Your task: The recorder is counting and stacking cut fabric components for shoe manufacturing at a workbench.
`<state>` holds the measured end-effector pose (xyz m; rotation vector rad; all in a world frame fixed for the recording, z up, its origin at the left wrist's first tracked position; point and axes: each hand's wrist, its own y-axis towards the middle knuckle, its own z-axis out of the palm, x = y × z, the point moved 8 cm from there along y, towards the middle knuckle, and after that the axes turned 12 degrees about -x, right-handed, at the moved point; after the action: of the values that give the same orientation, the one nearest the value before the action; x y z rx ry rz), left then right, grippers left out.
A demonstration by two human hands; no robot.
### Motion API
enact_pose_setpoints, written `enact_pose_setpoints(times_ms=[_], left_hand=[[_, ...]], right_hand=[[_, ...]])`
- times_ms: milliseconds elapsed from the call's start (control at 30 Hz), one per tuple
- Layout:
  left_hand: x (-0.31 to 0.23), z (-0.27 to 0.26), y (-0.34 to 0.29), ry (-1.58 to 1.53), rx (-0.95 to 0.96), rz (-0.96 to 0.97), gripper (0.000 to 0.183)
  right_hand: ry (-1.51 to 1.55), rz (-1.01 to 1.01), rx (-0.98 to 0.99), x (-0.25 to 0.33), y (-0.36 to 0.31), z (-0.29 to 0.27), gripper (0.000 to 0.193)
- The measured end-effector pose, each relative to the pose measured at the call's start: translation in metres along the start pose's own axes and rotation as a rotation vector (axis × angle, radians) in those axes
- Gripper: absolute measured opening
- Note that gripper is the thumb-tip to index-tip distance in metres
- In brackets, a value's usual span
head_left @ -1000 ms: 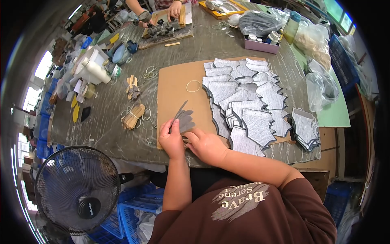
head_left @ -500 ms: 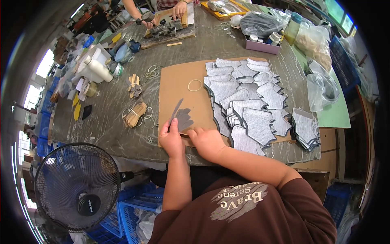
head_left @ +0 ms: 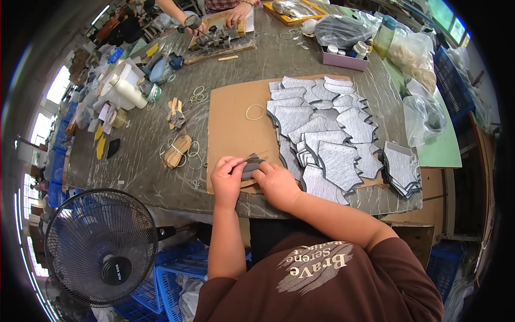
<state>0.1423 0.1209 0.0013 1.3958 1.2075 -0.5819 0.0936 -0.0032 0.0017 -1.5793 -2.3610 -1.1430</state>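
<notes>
Between my hands, near the front edge of a brown cardboard sheet (head_left: pixel 230 115), are dark grey cut pieces (head_left: pixel 250 168) with a scalloped outline. My left hand (head_left: pixel 226 180) is closed in a pinch at their left side. My right hand (head_left: pixel 277 185) has its fingers bent over their right side, partly hiding them. A thin strip-like edge sticks up from the pieces. To the right of my right hand, overlapping rows of light grey cut pieces (head_left: pixel 335 161) with dark edges cover the sheet's right half. A loose rubber band (head_left: pixel 255 112) lies farther back on the cardboard.
Banded bundles of tan pieces (head_left: pixel 176 151) and loose rubber bands lie to the left. A black fan (head_left: pixel 102 247) stands at the table's left front. One more grey stack (head_left: pixel 401 167) sits at the right edge. Across the table, a co-worker's hands work at a wooden frame (head_left: pixel 220 32).
My left hand has brought the upright grey piece down onto the others. My right hand's fingers have moved slightly up and over the pieces.
</notes>
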Motion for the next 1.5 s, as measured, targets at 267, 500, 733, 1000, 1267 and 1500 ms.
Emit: enact_pose_setpoints(times_ms=[267,500,733,1000,1267,1500], left_hand=[[-0.006,-0.001,-0.012,0.002,0.07,0.005,0.009],[0.011,-0.004,-0.008,-0.049,0.124,-0.174,0.012],[0.01,-0.019,0.02,0.307,0.316,0.099,0.015],[0.007,-0.008,0.012,0.389,0.668,0.134,0.017],[-0.026,-0.04,0.011,0.295,0.214,0.211,0.018],[-0.024,-0.01,-0.035,0.392,0.245,0.184,0.02]], right_hand=[[-0.01,0.07,-0.16,-0.006,0.004,-0.011,0.025],[0.003,0.022,-0.081,-0.008,0.003,-0.002,0.037],[-0.044,0.021,-0.01,-0.004,0.005,0.003,0.034],[0.009,0.022,-0.029,-0.004,0.006,0.003,0.024],[0.063,0.138,-0.073,-0.018,0.013,0.006,0.021],[0.008,0.12,-0.076,-0.016,0.015,0.006,0.031]])
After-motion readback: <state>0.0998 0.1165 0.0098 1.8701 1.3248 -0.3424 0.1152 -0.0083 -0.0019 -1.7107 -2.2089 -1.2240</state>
